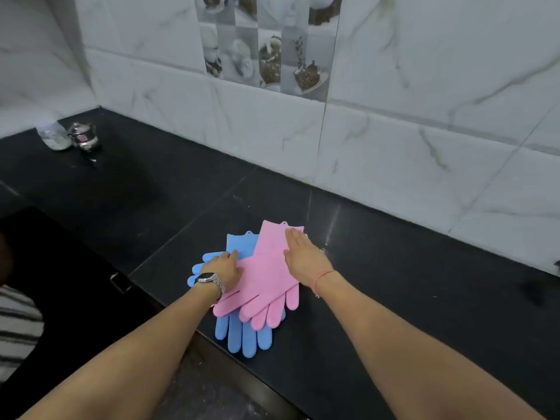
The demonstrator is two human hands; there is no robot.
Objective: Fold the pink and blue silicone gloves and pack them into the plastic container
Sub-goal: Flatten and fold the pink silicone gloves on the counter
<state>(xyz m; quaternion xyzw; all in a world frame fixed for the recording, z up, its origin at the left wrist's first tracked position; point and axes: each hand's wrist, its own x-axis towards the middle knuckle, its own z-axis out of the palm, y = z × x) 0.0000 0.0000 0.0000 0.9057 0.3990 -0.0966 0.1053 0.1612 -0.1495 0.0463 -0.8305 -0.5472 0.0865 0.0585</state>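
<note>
A stack of flat silicone gloves lies near the front edge of a glossy black stone countertop (394, 268), with the pink silicone gloves (266, 280) on top and the blue silicone gloves (242, 331) beneath them. The pink pair lies at a slant, its cuff end pointing toward the white marble-patterned tiled wall (424, 101) and its fingers pointing back toward the person; the blue fingers stick out below the pink ones at the counter's edge, and more blue fingertips show at the left of the stack. The left hand (225, 268), with a silver metal wristwatch (209, 279) on its wrist, rests palm down with its fingers loosely curled on the left side of the pile, where pink overlaps blue; it presses rather than grasps. The right hand (304, 256), with a thin pink thread band (322, 277) around its wrist, lies flat and spread, fingers straight, on the upper right part of the pink gloves near the cuff, holding nothing. Far off in the left corner of the counter stand a small shiny steel pot (83, 136) and, just beside it, a clear plastic container (56, 137), well apart from the gloves.
</note>
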